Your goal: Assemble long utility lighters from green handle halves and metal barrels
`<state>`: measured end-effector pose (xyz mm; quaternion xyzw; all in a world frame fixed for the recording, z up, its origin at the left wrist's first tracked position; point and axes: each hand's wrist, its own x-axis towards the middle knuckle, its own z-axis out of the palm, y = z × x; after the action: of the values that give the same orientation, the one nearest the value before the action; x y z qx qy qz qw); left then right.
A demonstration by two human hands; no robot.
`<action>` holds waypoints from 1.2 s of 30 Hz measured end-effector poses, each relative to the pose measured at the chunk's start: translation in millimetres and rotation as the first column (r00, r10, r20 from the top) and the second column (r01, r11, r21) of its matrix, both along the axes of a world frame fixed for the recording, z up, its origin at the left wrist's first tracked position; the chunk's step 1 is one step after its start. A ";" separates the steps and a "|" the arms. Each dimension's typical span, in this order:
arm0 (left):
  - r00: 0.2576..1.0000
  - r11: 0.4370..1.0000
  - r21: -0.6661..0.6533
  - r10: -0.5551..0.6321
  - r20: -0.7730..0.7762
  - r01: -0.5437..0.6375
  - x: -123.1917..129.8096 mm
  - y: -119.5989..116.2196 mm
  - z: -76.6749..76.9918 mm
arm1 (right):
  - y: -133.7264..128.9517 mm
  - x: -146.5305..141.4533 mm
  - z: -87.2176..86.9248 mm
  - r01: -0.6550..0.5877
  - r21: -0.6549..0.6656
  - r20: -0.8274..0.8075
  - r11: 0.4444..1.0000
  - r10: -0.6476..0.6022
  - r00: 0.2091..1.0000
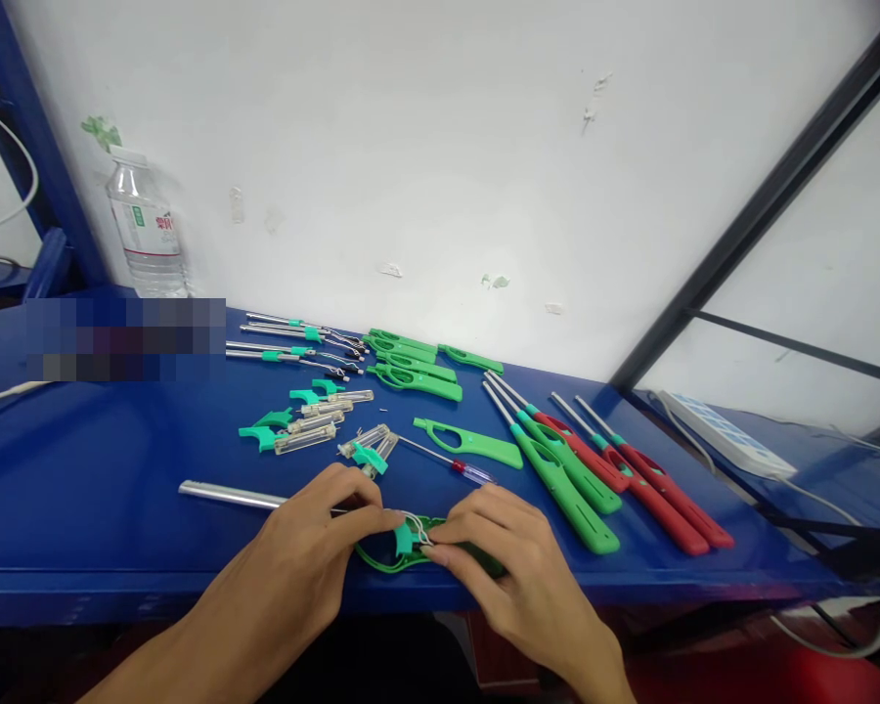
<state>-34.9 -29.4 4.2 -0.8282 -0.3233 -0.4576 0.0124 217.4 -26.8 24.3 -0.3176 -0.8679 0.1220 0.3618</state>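
Note:
Near the table's front edge lies an open green half-shell of a long-nosed gas lighter (373,561), with a teal trigger (405,540) and a thin wire (418,523) in it. My left hand (312,548) is closed over the near end of a silver lighter tube (227,496), its fingertips beside the trigger. The tube points left. My right hand (517,552) lies over the shell's right end, thumb and forefinger pinched at the wire. The exact contact at the fingertips is partly hidden.
Beyond my hands lie a screwdriver (473,473), loose green shells (476,445), clear fuel tanks (312,437) with teal triggers and several metal tubes (271,356). Assembled green lighters (568,494) and red lighters (660,499) lie right. A water bottle (147,235) stands by the wall.

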 end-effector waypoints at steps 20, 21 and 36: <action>0.998 0.993 -0.120 0.006 -0.055 -0.012 6.1 -17.6 8.1 | -0.3 0.0 0.3 0.000 -0.004 0.008 1.000 0.000 1.000; 0.998 0.993 -0.118 0.023 -0.065 -0.031 7.2 -20.0 9.3 | -0.3 0.1 0.1 -0.001 -0.004 0.009 1.000 0.001 1.000; 0.992 0.993 -0.105 0.042 -0.119 -0.055 6.5 -15.7 8.4 | -1.6 -1.5 2.6 0.007 -0.007 -0.056 1.000 -0.008 0.998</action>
<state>-28.4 -45.1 12.6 -0.8449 -0.3663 -0.3898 -0.0023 215.9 -28.4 26.9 -0.3187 -0.8559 0.1325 0.3852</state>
